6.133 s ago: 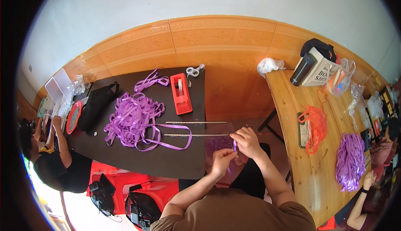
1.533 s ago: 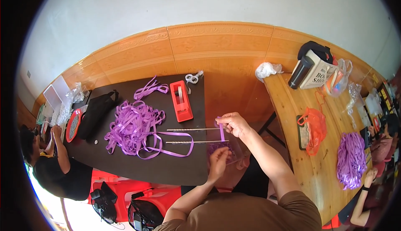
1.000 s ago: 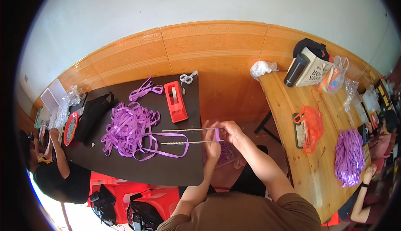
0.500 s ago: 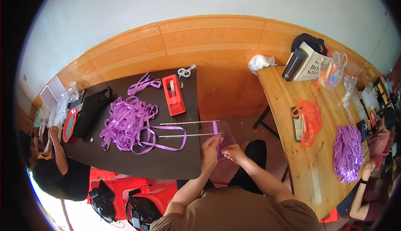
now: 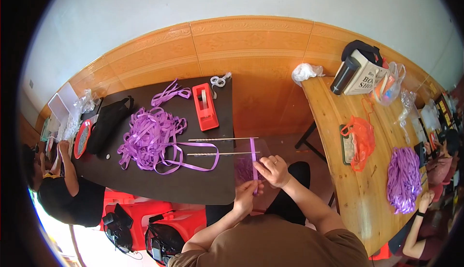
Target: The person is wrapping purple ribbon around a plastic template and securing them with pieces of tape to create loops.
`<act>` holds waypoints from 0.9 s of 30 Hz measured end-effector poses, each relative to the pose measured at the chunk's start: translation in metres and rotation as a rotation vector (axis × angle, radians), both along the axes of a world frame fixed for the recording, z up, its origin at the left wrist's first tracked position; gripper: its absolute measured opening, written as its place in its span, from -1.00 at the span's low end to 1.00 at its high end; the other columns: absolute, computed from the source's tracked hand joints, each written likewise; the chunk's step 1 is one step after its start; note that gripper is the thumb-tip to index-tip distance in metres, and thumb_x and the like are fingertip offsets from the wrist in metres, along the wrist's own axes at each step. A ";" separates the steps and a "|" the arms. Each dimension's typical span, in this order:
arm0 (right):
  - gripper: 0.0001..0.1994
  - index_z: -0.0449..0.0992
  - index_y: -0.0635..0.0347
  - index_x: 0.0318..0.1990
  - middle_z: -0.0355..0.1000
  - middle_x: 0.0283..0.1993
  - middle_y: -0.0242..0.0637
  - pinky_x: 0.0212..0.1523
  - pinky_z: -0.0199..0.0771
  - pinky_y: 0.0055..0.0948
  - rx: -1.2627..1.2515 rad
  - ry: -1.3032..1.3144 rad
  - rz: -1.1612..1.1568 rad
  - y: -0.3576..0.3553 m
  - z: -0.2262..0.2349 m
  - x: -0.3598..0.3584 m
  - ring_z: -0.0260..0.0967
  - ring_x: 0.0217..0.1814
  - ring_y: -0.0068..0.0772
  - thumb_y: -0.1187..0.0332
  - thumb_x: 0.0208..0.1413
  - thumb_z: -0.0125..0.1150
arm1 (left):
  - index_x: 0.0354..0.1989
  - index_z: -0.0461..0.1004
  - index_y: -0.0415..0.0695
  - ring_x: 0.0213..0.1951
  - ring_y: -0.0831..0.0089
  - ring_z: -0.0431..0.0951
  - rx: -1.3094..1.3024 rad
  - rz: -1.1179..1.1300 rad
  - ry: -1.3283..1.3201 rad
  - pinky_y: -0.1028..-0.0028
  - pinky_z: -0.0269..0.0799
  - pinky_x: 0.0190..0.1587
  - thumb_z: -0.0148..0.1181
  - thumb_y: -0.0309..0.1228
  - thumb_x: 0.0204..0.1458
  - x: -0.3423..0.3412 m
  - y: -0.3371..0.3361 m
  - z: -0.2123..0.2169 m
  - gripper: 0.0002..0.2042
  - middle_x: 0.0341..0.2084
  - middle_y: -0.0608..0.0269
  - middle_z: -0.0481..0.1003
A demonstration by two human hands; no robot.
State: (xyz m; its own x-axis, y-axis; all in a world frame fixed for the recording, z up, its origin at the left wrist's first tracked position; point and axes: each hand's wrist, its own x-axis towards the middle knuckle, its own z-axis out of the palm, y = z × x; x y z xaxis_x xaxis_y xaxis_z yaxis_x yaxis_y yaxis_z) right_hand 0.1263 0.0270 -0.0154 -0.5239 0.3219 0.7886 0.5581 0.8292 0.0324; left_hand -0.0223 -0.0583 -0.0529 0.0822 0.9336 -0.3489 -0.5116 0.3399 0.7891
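Left hand is pinching the lower end of a narrow purple satin ribbon strip; right hand is sitting curled just above, fingertips meeting the strip's edge, cannot tell if clamped on it. Strip is running straight up from the left hand, crossing the lower thin metal rod and reaching the upper thin metal rod; wrapping around either, cannot tell. Both rods are jutting off the edge of a dark brown flat table, side by side, apart. Clear plastic container is showing below the rod ends. Tangled purple ribbon pile is lying left of the rods, one loop extending over to them. Farther back, a red plastic tape dispenser is standing near white-handled scissors.
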 end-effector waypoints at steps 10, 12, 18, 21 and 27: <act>-0.69 0.52 0.34 -0.28 0.31 -0.35 -0.29 -0.58 0.16 -0.53 0.072 -0.048 0.088 -0.006 -0.005 -0.008 0.24 -0.50 -0.46 0.43 -0.30 0.17 | -0.22 0.40 -0.22 -0.72 0.63 0.32 -0.096 -0.230 -0.065 0.68 0.14 -0.67 -0.14 -0.32 0.23 -0.013 -0.010 0.024 -0.77 -0.50 0.23 0.50; -0.70 0.53 0.34 -0.29 0.31 -0.35 -0.29 -0.58 0.16 -0.53 0.078 -0.048 0.095 -0.009 -0.004 -0.010 0.24 -0.50 -0.47 0.44 -0.29 0.18 | -0.23 0.40 -0.22 -0.73 0.64 0.32 -0.080 -0.243 -0.062 0.69 0.14 -0.69 -0.14 -0.33 0.23 -0.016 -0.011 0.021 -0.77 -0.50 0.23 0.50; -0.74 0.53 0.35 -0.35 0.34 -0.38 -0.33 -0.64 0.09 -0.55 0.097 -0.028 0.128 -0.013 -0.004 -0.013 0.24 -0.55 -0.50 0.55 -0.34 0.31 | -0.24 0.42 -0.25 -0.71 0.65 0.38 0.019 -0.327 0.107 0.72 0.15 -0.75 -0.12 -0.38 0.21 -0.016 -0.020 0.032 -0.79 -0.50 0.19 0.51; -0.72 0.54 0.36 -0.32 0.31 -0.39 -0.29 -0.58 0.15 -0.54 0.107 -0.067 0.091 -0.015 -0.006 -0.012 0.24 -0.50 -0.48 0.44 -0.28 0.20 | -0.21 0.41 -0.30 -0.68 0.61 0.43 0.036 -0.362 0.086 0.72 0.18 -0.74 -0.13 -0.39 0.22 -0.018 -0.026 0.035 -0.77 -0.46 0.14 0.52; -0.68 0.51 0.39 -0.26 0.31 -0.39 -0.27 -0.60 0.14 -0.53 0.078 -0.039 0.080 -0.022 -0.005 -0.013 0.23 -0.55 -0.48 0.44 -0.27 0.23 | -0.17 0.38 -0.33 -0.66 0.53 0.46 -0.063 -0.456 -0.113 0.72 0.19 -0.73 -0.19 -0.40 0.23 -0.028 -0.024 0.042 -0.74 -0.42 0.06 0.51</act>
